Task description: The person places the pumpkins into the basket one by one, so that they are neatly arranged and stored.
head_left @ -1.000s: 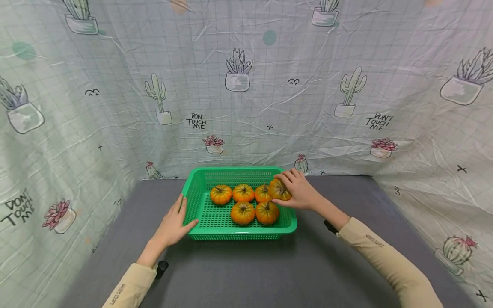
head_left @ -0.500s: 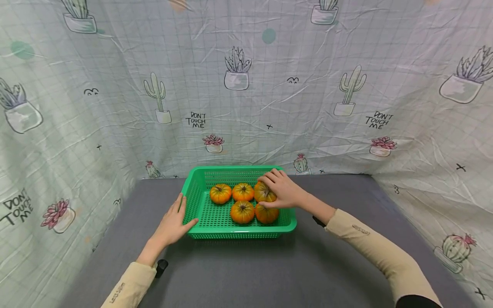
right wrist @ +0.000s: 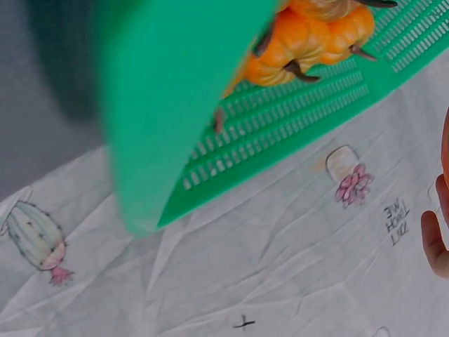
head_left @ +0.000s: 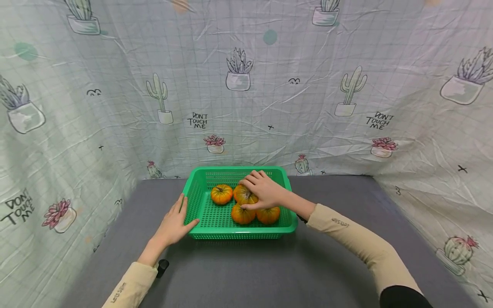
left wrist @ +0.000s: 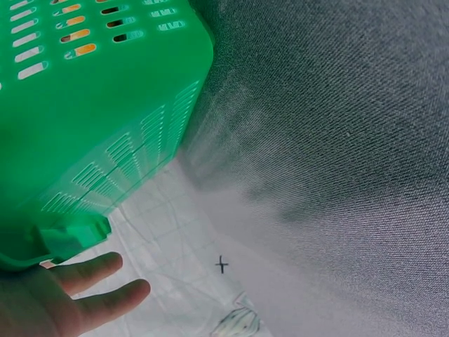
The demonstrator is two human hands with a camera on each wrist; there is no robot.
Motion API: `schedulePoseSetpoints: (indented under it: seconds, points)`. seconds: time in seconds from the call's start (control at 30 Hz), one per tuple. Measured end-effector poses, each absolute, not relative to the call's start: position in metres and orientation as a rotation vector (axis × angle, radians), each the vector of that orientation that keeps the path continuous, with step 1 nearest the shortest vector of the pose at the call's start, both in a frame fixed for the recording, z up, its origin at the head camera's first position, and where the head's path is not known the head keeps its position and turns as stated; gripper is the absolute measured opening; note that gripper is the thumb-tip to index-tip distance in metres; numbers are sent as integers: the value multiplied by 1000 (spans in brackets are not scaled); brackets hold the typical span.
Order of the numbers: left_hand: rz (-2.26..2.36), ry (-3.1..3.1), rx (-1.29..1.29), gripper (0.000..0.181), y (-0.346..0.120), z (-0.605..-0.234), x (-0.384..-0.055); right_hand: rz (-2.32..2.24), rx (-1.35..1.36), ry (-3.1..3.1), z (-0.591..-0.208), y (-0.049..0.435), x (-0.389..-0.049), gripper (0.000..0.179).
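A green plastic basket (head_left: 240,230) with perforated walls stands on the table, small orange pumpkins inside. Above its back row my right hand (head_left: 266,191) grips a yellowish-orange pumpkin (head_left: 245,196), thumb at the near side and fingers over the far side. That hand and pumpkin cover part of the back row. Uncovered are a pumpkin (head_left: 221,194) at back left and two in front, one (head_left: 243,215) at the middle and one (head_left: 268,215) at the right. My left hand (head_left: 172,223) rests at the basket's left rim, fingers straight; its fingers (left wrist: 112,302) extend past the basket's side.
The basket stands on a dark grey tabletop (head_left: 239,269). Close behind it hangs a pale cloth (head_left: 269,145) printed with potted plants, which also runs along both sides.
My right hand has carried the held pumpkin leftward over the back row, from the basket's right side to its middle. The left hand and basket have stayed in place.
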State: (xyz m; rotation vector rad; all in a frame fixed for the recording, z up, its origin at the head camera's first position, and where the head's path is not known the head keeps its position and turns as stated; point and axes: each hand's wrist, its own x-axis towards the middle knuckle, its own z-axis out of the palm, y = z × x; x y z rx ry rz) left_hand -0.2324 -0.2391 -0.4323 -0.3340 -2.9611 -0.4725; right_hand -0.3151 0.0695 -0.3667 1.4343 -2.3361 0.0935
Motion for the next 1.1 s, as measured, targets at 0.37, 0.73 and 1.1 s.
schedulePoseSetpoints:
  seconds: [0.37, 0.73, 1.1]
  points:
    - [-469, -2975, -319, 85, -241, -435, -233, 59, 1455, -2305, -369, 39, -316, 60]
    - [-486, -2977, -313, 86, -240, -435, -235, -39, 1452, -2326, -386, 13, -320, 65]
    - [-500, -2974, -317, 85, -239, -433, -234, -102, 1439, -2439, -400, 1, -322, 69]
